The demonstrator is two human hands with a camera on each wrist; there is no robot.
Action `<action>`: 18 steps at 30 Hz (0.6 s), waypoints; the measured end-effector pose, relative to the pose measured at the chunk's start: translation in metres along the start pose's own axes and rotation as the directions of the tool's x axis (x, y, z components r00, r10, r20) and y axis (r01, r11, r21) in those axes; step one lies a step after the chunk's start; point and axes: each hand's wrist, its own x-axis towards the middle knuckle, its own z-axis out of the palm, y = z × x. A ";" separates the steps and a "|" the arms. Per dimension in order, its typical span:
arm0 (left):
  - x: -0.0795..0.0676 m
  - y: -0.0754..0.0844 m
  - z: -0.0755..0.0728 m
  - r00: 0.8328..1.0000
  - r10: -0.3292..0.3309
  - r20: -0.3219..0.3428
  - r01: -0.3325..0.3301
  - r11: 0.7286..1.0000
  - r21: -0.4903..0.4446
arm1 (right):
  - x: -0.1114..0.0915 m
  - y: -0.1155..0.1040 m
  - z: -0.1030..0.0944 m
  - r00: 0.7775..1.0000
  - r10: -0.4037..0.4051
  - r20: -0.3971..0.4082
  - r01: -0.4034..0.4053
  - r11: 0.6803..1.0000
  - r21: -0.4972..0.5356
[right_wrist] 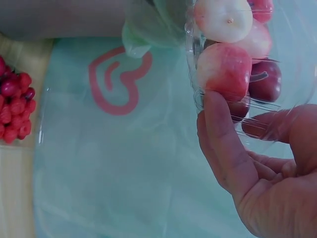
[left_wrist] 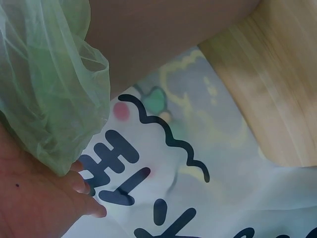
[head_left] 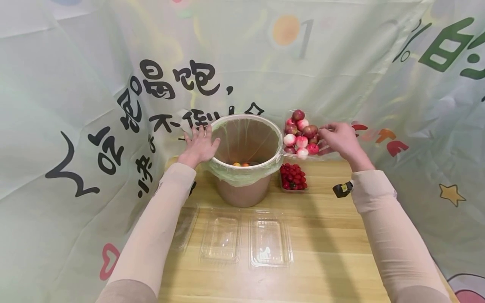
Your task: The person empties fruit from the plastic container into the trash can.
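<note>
Three clear trays (head_left: 221,238) lie toward tabletop's (head_left: 235,288) near edge. Beyond: berry box (head_left: 293,176), just beside bucket (head_left: 244,193). Left hand (head_left: 201,145) at bucket's left rim, fingers spread, clamped on nothing visible; whether it presses, cannot tell. Right hand (head_left: 337,139), well apart from left, grips edge of fruit box (right_wrist: 290,44). Good hold likely needs box level, pinch firm; heaped fruit (head_left: 302,141) could roll off. Fruit box: left of right palm, across bucket from left hand, near tabletop's far edge.
</note>
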 end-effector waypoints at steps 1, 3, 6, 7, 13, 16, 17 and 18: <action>0.000 0.000 0.000 1.000 -0.002 0.001 0.002 1.000 -0.002 | 0.002 -0.003 0.002 1.000 0.001 0.004 -0.001 1.000 0.005; 0.000 -0.001 0.001 1.000 -0.004 0.006 0.004 1.000 -0.003 | 0.006 -0.009 0.005 1.000 0.002 0.010 -0.003 1.000 0.015; -0.001 -0.002 0.001 1.000 -0.008 0.014 0.008 1.000 -0.007 | 0.012 -0.017 0.010 1.000 -0.005 0.015 0.005 1.000 0.029; -0.001 -0.003 0.001 1.000 -0.009 0.017 0.009 1.000 -0.006 | 0.014 -0.020 0.011 1.000 -0.007 0.015 0.007 0.999 0.032; -0.001 -0.002 0.000 1.000 -0.007 0.013 0.007 1.000 -0.007 | 0.022 -0.036 0.022 1.000 -0.025 0.006 0.025 1.000 0.017; -0.001 0.000 -0.001 1.000 -0.004 0.011 0.004 1.000 -0.006 | 0.026 -0.044 0.029 0.999 -0.036 0.003 0.036 0.999 0.028; -0.001 0.000 -0.001 1.000 -0.004 0.012 0.004 1.000 -0.004 | 0.028 -0.046 0.031 0.999 -0.040 0.000 0.040 0.999 0.029; -0.001 0.001 -0.001 1.000 -0.003 0.011 0.003 1.000 -0.004 | 0.030 -0.049 0.034 0.999 -0.044 -0.004 0.044 0.999 0.029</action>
